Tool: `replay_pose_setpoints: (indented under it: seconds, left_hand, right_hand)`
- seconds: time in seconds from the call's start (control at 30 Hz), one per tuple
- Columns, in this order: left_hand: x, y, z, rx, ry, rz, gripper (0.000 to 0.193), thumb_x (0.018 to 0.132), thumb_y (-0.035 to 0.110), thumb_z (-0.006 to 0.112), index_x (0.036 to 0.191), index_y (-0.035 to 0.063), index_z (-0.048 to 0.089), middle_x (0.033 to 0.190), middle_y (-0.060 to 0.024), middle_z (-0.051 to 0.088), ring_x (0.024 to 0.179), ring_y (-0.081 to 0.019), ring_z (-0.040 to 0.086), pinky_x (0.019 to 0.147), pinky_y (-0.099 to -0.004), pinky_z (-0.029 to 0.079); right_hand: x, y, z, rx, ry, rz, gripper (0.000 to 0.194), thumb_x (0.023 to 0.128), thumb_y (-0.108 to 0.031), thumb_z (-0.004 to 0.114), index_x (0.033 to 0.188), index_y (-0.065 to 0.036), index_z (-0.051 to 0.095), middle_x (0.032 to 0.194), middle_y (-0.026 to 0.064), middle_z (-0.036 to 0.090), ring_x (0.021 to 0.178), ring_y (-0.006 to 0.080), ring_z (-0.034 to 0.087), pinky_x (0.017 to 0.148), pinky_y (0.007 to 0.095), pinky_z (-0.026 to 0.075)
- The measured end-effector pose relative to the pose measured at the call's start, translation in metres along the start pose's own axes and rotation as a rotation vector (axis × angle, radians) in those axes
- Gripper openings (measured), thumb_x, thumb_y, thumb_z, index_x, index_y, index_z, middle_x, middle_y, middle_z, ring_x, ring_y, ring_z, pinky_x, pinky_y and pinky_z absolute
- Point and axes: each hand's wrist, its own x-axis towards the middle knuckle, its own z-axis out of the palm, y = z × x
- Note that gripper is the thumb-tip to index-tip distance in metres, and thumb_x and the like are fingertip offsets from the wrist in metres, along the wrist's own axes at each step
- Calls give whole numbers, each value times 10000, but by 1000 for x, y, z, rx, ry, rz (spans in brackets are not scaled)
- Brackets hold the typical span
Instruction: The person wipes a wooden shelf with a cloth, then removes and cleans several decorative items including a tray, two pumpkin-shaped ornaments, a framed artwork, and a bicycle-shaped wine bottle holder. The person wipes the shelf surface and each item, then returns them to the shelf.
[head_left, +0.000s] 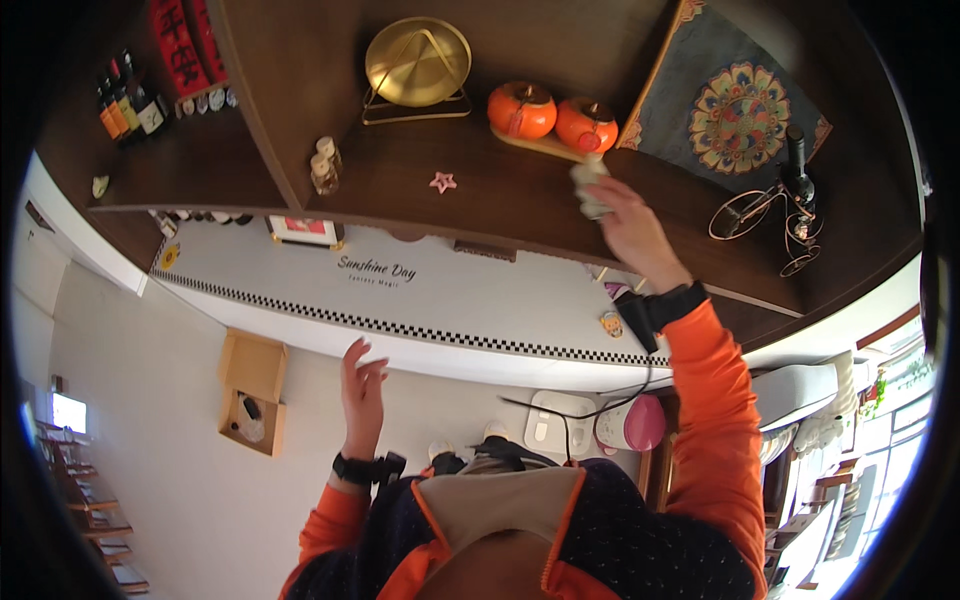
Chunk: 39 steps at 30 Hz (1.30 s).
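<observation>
My right hand (634, 229) reaches over the dark wooden shelf (517, 184) and grips a pale, blurred cloth (590, 187). The cloth is just in front of two orange persimmon-shaped jars (523, 112) on a wooden tray (536, 144); whether it touches the tray I cannot tell. A pink star ornament (443, 182) lies on the same board, left of the cloth. Lower down, my left hand (362, 397) is raised in the air before the cabinet, its fingers apart and holding nothing.
On the shelf stand a gold dish on a stand (418, 64), small corked glass bottles (325, 166), a mandala picture (739, 112) and a bicycle-shaped wine holder (780, 214) with a bottle. Below are a white counter (450, 300), an open cardboard box (251, 397) and a pink-lidded bin (643, 422).
</observation>
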Motion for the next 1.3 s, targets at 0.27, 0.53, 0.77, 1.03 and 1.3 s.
replay_pose_setpoints:
  seconds: [0.27, 0.53, 0.77, 1.03, 1.3]
  left_hand:
    - [38, 60, 14, 336, -44, 483, 417, 875, -60, 496, 1281, 32, 491, 1199, -139, 535, 1043, -254, 596, 834, -343, 491]
    - [160, 146, 81, 876, -182, 1024, 484, 871, 284, 621, 1265, 22, 521, 1278, -133, 540, 1224, -290, 474, 1094, -446, 293]
    - [147, 139, 34, 754, -343, 1101, 365, 797, 9, 588, 1159, 46, 614, 1184, -88, 605, 1139, -260, 547, 937, -334, 481]
    - [135, 151, 7, 609, 321, 1173, 258, 757, -19, 610, 986, 66, 693, 1006, -44, 674, 991, -256, 597, 840, -350, 496]
    - [180, 138, 23, 785, 106, 1203, 222, 765, -50, 599, 963, 23, 667, 1046, -80, 644, 1001, -280, 587, 874, -365, 476]
  right_hand:
    - [2, -39, -23, 220, -34, 241, 404, 815, 96, 387, 1041, -33, 696, 1231, 146, 601, 1085, 262, 617, 939, 304, 480]
    - [2, -49, 12, 358, -205, 11, 355, 808, 55, 447, 1065, -18, 680, 1198, 145, 624, 1103, 257, 596, 952, 306, 439]
    - [-4, -12, 27, -17, -32, 71, 367, 792, 23, 492, 1100, -74, 668, 1193, 119, 624, 1182, 267, 552, 948, 325, 471]
    - [81, -149, 115, 527, -259, -317, 374, 766, 5, 464, 1050, -81, 689, 1171, 136, 620, 1020, 330, 599, 902, 364, 480]
    - [-62, 4, -49, 228, 125, 472, 365, 750, 88, 444, 946, -45, 722, 1132, 118, 652, 1037, 248, 627, 897, 320, 486]
